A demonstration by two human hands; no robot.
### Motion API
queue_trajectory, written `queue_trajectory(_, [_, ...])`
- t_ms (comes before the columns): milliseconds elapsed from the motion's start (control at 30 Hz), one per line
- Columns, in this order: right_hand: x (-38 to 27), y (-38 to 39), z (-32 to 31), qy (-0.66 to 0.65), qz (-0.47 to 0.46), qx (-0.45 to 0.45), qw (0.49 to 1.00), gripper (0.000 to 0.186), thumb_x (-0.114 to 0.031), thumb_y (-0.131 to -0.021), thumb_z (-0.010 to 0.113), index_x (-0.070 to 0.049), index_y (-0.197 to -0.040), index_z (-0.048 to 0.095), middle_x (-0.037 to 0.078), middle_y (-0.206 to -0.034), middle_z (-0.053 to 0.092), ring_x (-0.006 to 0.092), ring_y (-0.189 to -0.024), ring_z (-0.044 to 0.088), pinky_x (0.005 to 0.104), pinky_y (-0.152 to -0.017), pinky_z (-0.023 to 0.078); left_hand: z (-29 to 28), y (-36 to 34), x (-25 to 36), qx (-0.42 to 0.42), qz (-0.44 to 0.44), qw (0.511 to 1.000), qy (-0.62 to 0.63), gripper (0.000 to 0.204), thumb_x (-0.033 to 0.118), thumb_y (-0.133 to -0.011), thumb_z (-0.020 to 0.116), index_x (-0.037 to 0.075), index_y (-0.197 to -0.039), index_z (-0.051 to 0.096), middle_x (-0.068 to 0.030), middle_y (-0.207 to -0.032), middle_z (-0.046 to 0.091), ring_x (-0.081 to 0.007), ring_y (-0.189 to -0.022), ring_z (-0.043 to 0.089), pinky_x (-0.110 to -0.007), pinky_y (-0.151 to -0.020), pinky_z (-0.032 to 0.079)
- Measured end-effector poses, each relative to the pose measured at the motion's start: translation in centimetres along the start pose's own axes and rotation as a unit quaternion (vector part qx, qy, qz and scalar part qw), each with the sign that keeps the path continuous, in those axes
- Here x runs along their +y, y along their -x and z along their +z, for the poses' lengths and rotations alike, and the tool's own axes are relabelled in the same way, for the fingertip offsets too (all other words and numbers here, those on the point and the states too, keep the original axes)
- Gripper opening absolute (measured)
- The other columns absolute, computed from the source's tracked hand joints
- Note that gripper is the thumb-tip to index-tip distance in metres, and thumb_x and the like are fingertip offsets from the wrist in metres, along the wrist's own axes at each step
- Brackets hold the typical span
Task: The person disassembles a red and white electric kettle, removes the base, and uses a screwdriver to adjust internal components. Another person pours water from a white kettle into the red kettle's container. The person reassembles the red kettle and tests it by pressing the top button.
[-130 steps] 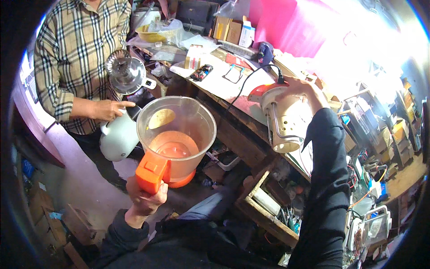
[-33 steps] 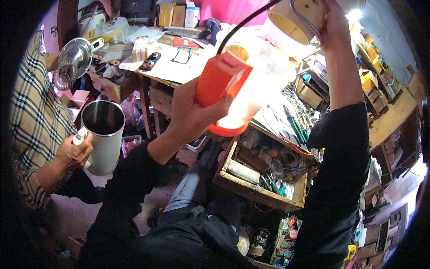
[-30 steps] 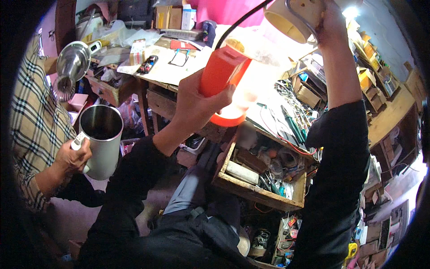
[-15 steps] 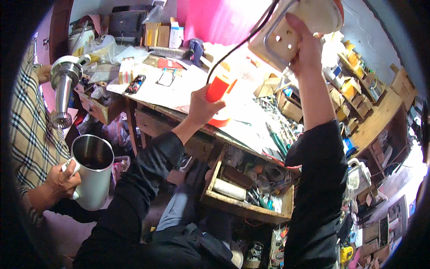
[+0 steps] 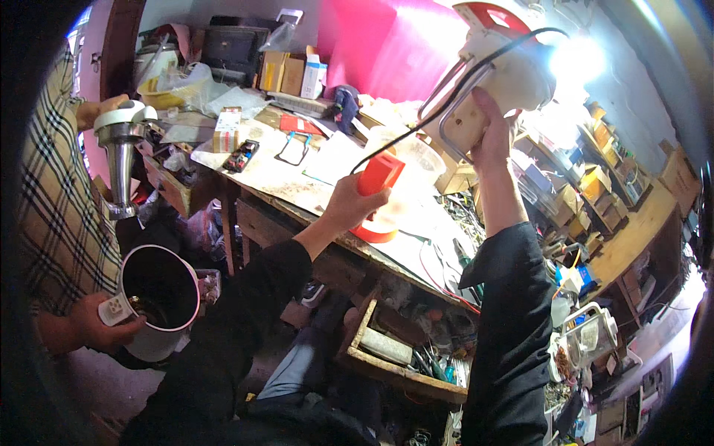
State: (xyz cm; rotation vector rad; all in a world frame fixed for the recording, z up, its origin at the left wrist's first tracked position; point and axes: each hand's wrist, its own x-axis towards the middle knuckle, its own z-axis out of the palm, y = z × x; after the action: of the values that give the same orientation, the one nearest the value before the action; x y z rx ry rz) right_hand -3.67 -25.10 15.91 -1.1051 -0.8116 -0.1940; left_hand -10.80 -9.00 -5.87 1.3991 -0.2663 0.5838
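Mid-frame, the left hand [image 5: 348, 206] had its grip closed around the red handle [image 5: 381, 175] of the jug [image 5: 405, 201], by the edge of the table [image 5: 275, 186]. Upper right, the right hand [image 5: 494, 137] gripped the white unit [image 5: 513, 67].

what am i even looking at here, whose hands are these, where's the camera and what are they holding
There's no machine arm here: these are a person's bare hands, seen from a fisheye camera worn on their head, so edges bend. The left hand grips the orange handle of a clear jug. The right hand holds up a whitish appliance head. On the workbench lie pale sheets, a small carton and a dark gadget. At the left, another person holds a white jug and a metal-and-white head.
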Motion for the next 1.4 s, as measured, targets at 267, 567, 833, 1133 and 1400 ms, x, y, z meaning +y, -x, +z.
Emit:
queue_trajectory(267, [4.2,-1.6,-1.2,0.042,0.055,0.000,0.998,0.046,-0.023,-0.081,0.083,-0.005,-0.121,0.069,0.006,-0.109,0.069,0.0215,-0.102,0.066,0.0380,-0.090,0.054,-1.3,4.1,8.3,-0.056,-0.026,0.833,-0.549,0.054,0.050,-0.092,0.070,-0.002,-0.103,0.067,-0.0208,-0.092,0.075,-0.0376,-0.083,0.074,-0.045,-0.077,0.058])
queue_trajectory(567, [8.3,-4.2,-2.3,0.065,0.050,-0.019,0.996,0.070,-0.011,-0.070,0.088,-0.011,-0.126,0.047,0.012,-0.109,0.065,0.0257,-0.092,0.068,0.0412,-0.077,0.059,-2.6,-6.5,18.0,0.212,0.315,0.896,-0.228,0.055,0.048,-0.095,0.071,0.004,-0.129,0.062,-0.0164,-0.129,0.064,-0.0236,-0.111,0.064,-0.041,-0.088,0.050])
queue_trajectory(833, [8.2,-4.0,-1.5,0.048,0.119,-0.059,0.990,0.081,0.002,-0.063,0.088,-0.005,-0.132,0.046,0.014,-0.115,0.065,0.0284,-0.099,0.068,0.0437,-0.087,0.060,-4.7,-17.2,19.9,-0.042,0.117,0.990,-0.066,0.071,0.054,-0.090,0.077,-0.004,-0.129,0.065,-0.0084,-0.116,0.071,-0.0170,-0.112,0.062,-0.036,-0.097,0.046])
queue_trajectory(1133, [6.2,-2.6,-1.7,0.090,0.098,-0.131,0.983,0.076,0.009,-0.066,0.082,-0.003,-0.135,0.052,0.012,-0.122,0.066,0.0287,-0.111,0.067,0.0452,-0.102,0.055,-1.5,-11.4,20.7,0.062,0.226,0.872,-0.431,0.056,0.050,-0.084,0.078,-0.006,-0.090,0.075,-0.0256,-0.084,0.074,-0.0372,-0.082,0.075,-0.044,-0.077,0.060])
queue_trajectory(1400, [7.4,-1.3,-5.4,0.125,0.152,-0.179,0.964,0.069,0.009,-0.070,0.081,-0.004,-0.133,0.057,0.010,-0.125,0.067,0.0255,-0.116,0.066,0.0419,-0.106,0.053,0.1,-9.4,19.2,0.037,0.149,0.876,-0.457,0.053,0.047,-0.083,0.079,-0.006,-0.084,0.074,-0.0226,-0.069,0.071,-0.0327,-0.066,0.073,-0.042,-0.067,0.060])
